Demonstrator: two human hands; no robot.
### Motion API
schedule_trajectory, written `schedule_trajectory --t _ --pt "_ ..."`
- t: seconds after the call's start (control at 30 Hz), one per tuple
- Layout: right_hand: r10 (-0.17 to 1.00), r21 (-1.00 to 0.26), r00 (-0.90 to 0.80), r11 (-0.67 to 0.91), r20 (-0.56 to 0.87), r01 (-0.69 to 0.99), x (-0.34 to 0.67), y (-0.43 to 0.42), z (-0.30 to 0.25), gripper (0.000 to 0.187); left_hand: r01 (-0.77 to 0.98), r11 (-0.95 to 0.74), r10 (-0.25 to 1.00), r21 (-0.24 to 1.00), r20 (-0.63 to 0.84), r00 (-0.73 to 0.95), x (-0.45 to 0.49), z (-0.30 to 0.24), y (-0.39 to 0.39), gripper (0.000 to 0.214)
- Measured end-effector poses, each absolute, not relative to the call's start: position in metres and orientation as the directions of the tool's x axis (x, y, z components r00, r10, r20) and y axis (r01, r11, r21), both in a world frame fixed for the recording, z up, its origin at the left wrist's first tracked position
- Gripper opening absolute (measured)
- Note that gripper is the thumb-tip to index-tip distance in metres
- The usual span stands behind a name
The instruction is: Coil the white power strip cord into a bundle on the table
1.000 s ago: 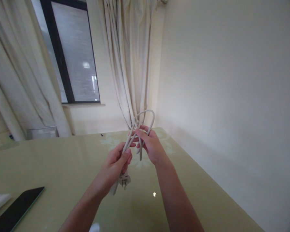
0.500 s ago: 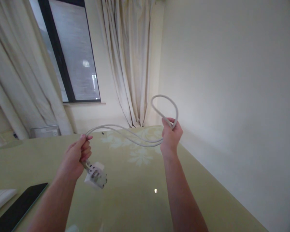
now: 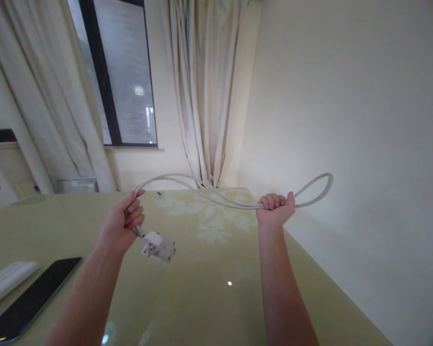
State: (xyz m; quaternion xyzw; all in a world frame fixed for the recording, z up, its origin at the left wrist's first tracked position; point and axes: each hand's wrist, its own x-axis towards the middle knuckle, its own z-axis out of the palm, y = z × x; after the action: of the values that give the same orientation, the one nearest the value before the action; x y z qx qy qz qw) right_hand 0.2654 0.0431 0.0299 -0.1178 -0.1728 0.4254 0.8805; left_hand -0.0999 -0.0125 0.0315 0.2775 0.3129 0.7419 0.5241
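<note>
A pale grey cable [image 3: 216,198], doubled into two strands, runs through the air between my hands. My left hand [image 3: 124,221] is closed round its left end. Below that fist hangs a white plug [image 3: 159,246], slightly blurred, with dark details on it. My right hand [image 3: 275,209] is closed in a fist round the doubled strands. Past it, the folded end of the cable sticks out to the right as a narrow loop. The cable sags a little just left of my right hand.
Under my hands is a glossy greenish tabletop [image 3: 198,288] with a pale leaf pattern. A dark phone-like slab [image 3: 36,295] and a white ridged object [image 3: 9,281] lie at the left. A wall [image 3: 364,144] borders the right side; curtains [image 3: 209,96] hang behind.
My right hand has moved right and rolled over, and its fingers have wrapped round the strands. The loop has swung from upright to pointing right. The plug has turned. The view has shifted slightly.
</note>
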Motion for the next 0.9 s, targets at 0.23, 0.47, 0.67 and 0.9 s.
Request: schedule_trajectory --t 0.23,0.47,0.67,0.9 --pt "0.701 -0.648 0.564 0.680 0.436 -0.343 0.241 0.046 0.037 0.051 -0.702 -0.162 0.980 0.694 0.028 -0.199 -0.091 0.040 -0.020 0.031" --pt "0.864 -0.877 0.149 0.475 0.480 0.069 0.205 0.036 0.029 0.050 -0.165 -0.236 0.964 0.958 0.209 -0.166 -0.065 0.030 -0.024 0.038" --pt "0.823 -0.799 -0.024 0.558 0.568 0.223 0.173 0.030 0.027 0.035 0.199 -0.344 0.923 0.918 0.369 -0.107 -0.053 0.024 -0.030 0.043" --pt "0.726 -0.701 -0.075 0.682 0.684 0.208 0.184 0.017 0.037 0.029 -0.065 -0.315 0.927 0.947 0.293 -0.234 -0.053 0.032 -0.030 0.038"
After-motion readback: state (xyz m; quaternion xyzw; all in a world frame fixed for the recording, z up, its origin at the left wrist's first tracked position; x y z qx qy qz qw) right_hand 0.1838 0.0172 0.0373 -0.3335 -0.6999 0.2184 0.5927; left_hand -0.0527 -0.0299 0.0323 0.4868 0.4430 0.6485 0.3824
